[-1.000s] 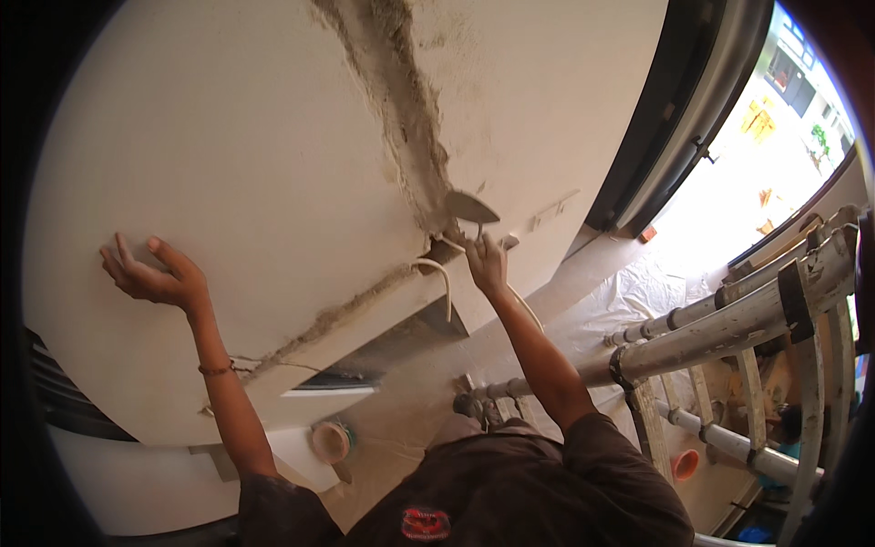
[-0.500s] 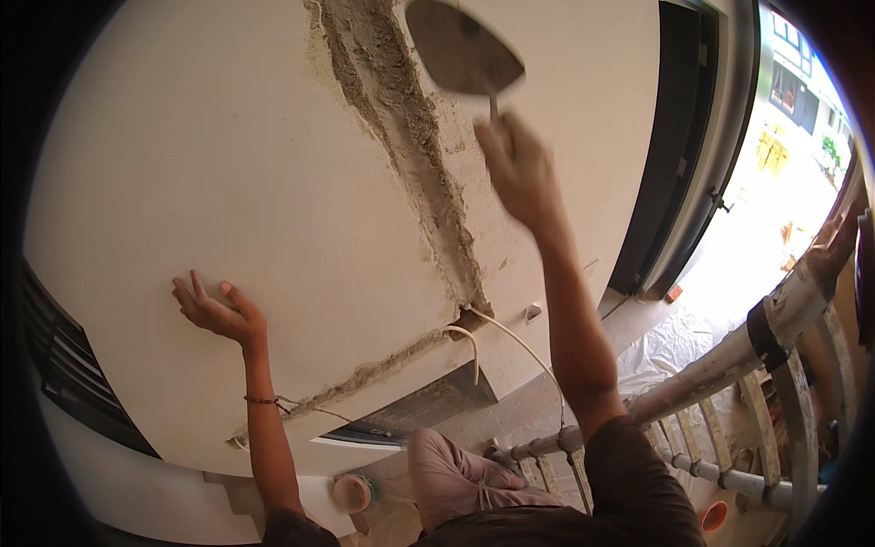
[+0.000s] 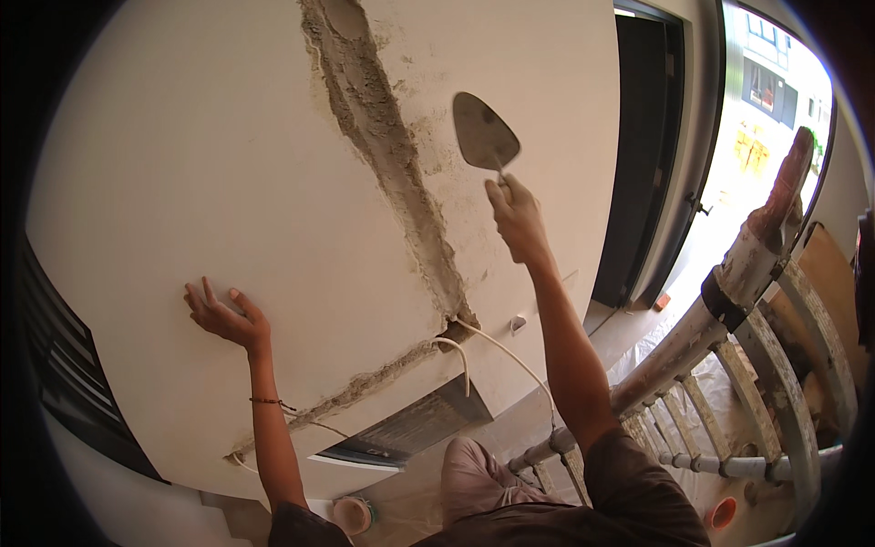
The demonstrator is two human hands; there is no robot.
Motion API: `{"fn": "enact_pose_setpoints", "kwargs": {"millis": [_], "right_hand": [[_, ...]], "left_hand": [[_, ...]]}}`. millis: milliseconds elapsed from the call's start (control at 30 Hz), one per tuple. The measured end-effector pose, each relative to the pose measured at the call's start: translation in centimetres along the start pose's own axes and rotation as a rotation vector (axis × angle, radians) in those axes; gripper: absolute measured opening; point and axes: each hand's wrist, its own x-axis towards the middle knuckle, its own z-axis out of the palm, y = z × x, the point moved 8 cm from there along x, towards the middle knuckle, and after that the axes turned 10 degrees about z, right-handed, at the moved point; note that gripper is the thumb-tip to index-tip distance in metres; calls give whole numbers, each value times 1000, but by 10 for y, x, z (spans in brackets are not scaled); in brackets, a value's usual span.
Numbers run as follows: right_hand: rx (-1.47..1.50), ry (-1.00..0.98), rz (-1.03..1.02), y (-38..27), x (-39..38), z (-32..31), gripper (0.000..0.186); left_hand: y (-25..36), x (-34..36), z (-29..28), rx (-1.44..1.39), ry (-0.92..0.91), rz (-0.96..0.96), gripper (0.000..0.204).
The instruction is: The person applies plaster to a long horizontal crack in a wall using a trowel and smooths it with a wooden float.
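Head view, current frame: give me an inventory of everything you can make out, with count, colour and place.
Wall: one, off-white, ahead
Rough channels: two, grey-brown, meeting low in the wall
Cables: two, cream, at that meeting point
Trowel: one, grey, upper middle
Door: one, dark, right
Ladder-like frame: one, grey, right
Pinkish bucket: one, bottom, left of centre
Orange container: one, bottom right
Louvred panel: one, black, far left
Bracelet: one, dark, left forearm
Sleeves: two, dark, bottom
Left hand: one, bare, at the wall, contact unclear
Right hand: one, bare, gripping the trowel
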Motion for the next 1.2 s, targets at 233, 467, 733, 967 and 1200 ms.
{"fn": "enact_pose_setpoints", "kwargs": {"millis": [233, 467, 733, 967, 1200], "right_hand": [[-180, -183, 104, 121, -112, 68, 41], [73, -117, 292, 233, -196, 88, 34], [203, -178, 266, 171, -158, 51, 21], [-16, -316, 251, 124, -143, 35, 24], [54, -338, 101, 13, -64, 4, 17]], "left_hand": [[5, -3, 7, -2, 11, -24, 48], [241, -5, -20, -1231, -239, -365, 59], [589, 82, -107, -2630, -1413, -340, 73], [596, 68, -122, -2485, -1198, -248, 35], [532, 107, -110, -2344, -1078, -432, 32]]}}
